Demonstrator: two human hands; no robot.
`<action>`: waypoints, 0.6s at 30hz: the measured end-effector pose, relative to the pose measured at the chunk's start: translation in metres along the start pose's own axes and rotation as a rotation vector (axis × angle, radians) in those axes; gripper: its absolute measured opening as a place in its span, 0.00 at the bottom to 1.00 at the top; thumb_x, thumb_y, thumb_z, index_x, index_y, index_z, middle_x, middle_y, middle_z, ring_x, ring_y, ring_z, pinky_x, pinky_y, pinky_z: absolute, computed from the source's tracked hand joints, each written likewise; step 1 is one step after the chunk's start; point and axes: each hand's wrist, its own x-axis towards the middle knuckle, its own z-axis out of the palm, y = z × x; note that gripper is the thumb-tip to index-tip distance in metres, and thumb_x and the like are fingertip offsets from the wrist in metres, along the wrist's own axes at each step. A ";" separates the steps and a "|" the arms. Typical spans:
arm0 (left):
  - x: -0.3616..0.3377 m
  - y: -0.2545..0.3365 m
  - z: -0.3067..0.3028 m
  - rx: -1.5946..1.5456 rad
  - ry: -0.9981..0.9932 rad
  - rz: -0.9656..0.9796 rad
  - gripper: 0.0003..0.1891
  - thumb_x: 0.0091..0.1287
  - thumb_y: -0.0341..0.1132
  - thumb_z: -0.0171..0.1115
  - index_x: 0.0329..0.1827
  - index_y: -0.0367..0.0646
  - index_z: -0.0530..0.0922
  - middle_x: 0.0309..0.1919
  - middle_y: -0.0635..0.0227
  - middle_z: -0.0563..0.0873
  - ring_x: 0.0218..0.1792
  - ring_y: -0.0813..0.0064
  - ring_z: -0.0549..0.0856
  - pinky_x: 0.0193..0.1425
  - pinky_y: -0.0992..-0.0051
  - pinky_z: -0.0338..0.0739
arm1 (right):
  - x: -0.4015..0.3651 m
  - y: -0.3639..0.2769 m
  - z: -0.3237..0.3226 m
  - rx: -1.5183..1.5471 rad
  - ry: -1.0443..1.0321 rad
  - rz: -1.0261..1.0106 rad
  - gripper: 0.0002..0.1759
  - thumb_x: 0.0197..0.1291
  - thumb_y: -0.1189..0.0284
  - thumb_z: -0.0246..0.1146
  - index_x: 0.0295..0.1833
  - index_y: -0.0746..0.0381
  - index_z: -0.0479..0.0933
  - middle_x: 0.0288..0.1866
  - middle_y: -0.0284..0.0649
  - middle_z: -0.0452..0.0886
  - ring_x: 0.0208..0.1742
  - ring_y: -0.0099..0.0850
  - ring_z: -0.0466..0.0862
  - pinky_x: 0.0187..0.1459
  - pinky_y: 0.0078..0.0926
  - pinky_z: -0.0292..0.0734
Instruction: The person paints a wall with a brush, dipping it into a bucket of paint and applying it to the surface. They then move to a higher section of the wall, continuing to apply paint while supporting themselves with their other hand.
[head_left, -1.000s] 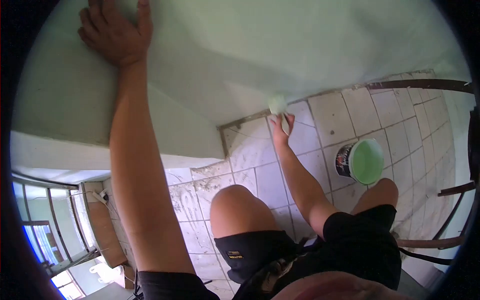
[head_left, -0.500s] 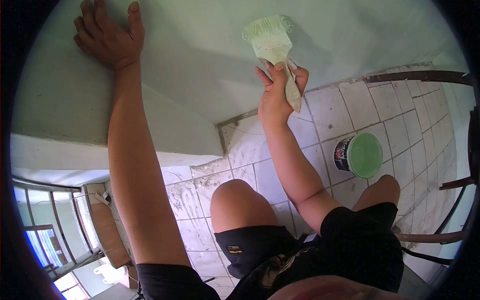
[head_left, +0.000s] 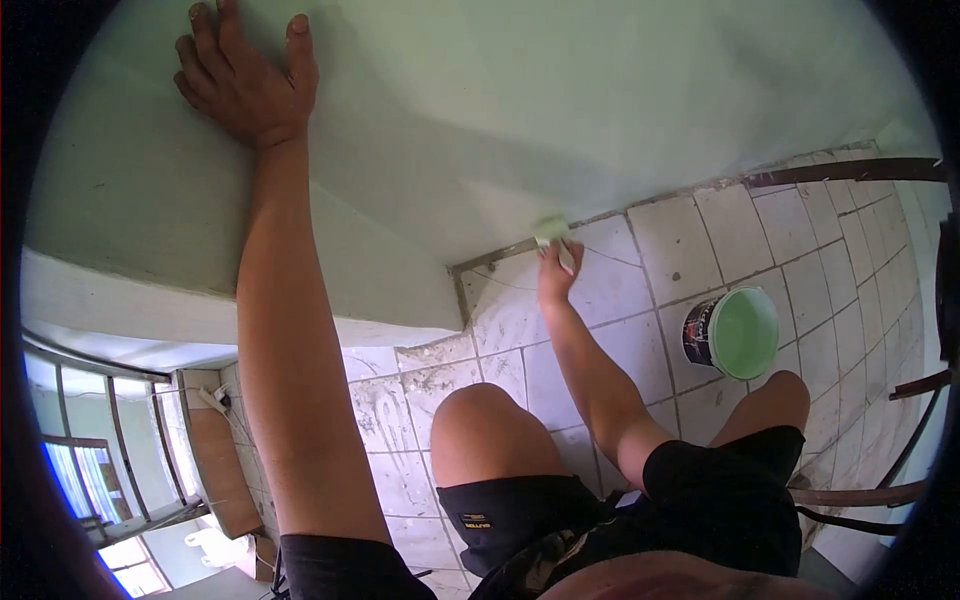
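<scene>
My left hand (head_left: 245, 85) lies against the pale green wall (head_left: 450, 110) at the upper left, its fingers spread and nothing in it. Low on the wall, close to where it meets the floor, my right hand (head_left: 560, 270) is closed around the handle of a paintbrush (head_left: 550, 231). The bristles look light green and are blurred; they are at the wall's bottom edge, though the exact contact is hard to make out. Right of my right forearm, a bucket (head_left: 702, 335) stands on the floor with light green paint (head_left: 745, 334) inside.
White floor tiles (head_left: 600, 345), stained in places, run along the wall. A protruding wall ledge (head_left: 350, 320) is under my left forearm. Dark curved bars (head_left: 850, 173) reach in from the right. At the lower left are a barred window frame (head_left: 110, 440) and a brown panel (head_left: 215, 460).
My right hand has carried the paintbrush down from mid-wall to the wall's bottom edge. My left hand stays on the wall. The whole view has shifted slightly.
</scene>
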 end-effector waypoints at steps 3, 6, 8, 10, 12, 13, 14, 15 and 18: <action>0.002 -0.001 0.003 -0.018 0.006 0.001 0.30 0.63 0.59 0.50 0.59 0.47 0.71 0.58 0.57 0.73 0.57 0.50 0.70 0.57 0.52 0.63 | -0.006 -0.122 0.078 0.242 0.028 0.045 0.10 0.62 0.76 0.57 0.42 0.61 0.62 0.42 0.39 0.71 0.42 0.29 0.77 0.42 0.31 0.81; -0.002 0.001 -0.001 0.011 -0.042 -0.026 0.30 0.63 0.59 0.51 0.60 0.47 0.70 0.58 0.57 0.73 0.57 0.50 0.70 0.57 0.52 0.63 | -0.026 -0.199 0.107 0.371 -0.020 0.007 0.13 0.60 0.77 0.58 0.43 0.60 0.60 0.44 0.41 0.71 0.42 0.33 0.79 0.45 0.38 0.81; 0.000 0.003 -0.001 0.049 -0.056 -0.037 0.30 0.63 0.59 0.51 0.60 0.47 0.70 0.58 0.58 0.74 0.57 0.50 0.70 0.58 0.53 0.63 | -0.035 -0.221 0.112 0.436 -0.142 -0.119 0.13 0.60 0.75 0.59 0.44 0.59 0.60 0.44 0.40 0.72 0.42 0.33 0.80 0.45 0.39 0.80; 0.000 0.001 0.000 0.000 -0.021 -0.016 0.30 0.63 0.59 0.51 0.60 0.47 0.70 0.59 0.58 0.73 0.57 0.50 0.71 0.58 0.52 0.63 | -0.029 -0.203 0.104 0.416 -0.187 -0.181 0.13 0.61 0.75 0.59 0.43 0.60 0.60 0.43 0.39 0.72 0.42 0.31 0.79 0.44 0.37 0.81; -0.002 -0.002 -0.001 0.017 -0.036 -0.030 0.30 0.63 0.59 0.51 0.61 0.48 0.69 0.60 0.58 0.73 0.57 0.49 0.70 0.58 0.51 0.63 | -0.011 -0.152 0.081 0.183 -0.251 -0.313 0.11 0.62 0.76 0.58 0.43 0.60 0.61 0.42 0.38 0.72 0.43 0.29 0.79 0.42 0.34 0.82; -0.003 -0.003 -0.001 0.028 -0.060 -0.046 0.31 0.63 0.59 0.51 0.62 0.48 0.69 0.61 0.59 0.72 0.58 0.49 0.70 0.59 0.51 0.62 | -0.002 -0.120 0.059 0.090 -0.268 -0.274 0.09 0.62 0.78 0.56 0.44 0.62 0.62 0.44 0.40 0.72 0.44 0.28 0.77 0.44 0.33 0.82; -0.004 -0.003 -0.001 0.043 -0.038 -0.040 0.31 0.63 0.59 0.51 0.62 0.48 0.69 0.61 0.59 0.72 0.58 0.49 0.70 0.59 0.51 0.62 | 0.004 -0.085 0.032 0.000 -0.284 -0.237 0.08 0.63 0.80 0.54 0.46 0.64 0.63 0.46 0.42 0.71 0.44 0.26 0.76 0.45 0.31 0.82; -0.005 -0.003 0.000 0.026 -0.064 -0.074 0.33 0.61 0.62 0.49 0.62 0.48 0.68 0.61 0.60 0.71 0.59 0.50 0.68 0.59 0.48 0.61 | 0.008 -0.050 0.009 -0.039 -0.230 -0.243 0.08 0.63 0.79 0.54 0.46 0.64 0.63 0.45 0.41 0.71 0.43 0.26 0.76 0.43 0.30 0.81; -0.003 0.003 -0.007 0.031 -0.114 -0.115 0.34 0.61 0.62 0.48 0.63 0.48 0.67 0.63 0.60 0.69 0.61 0.50 0.67 0.61 0.47 0.59 | 0.002 -0.021 -0.016 -0.040 -0.028 -0.098 0.09 0.62 0.79 0.55 0.46 0.62 0.65 0.42 0.38 0.71 0.41 0.26 0.76 0.38 0.27 0.81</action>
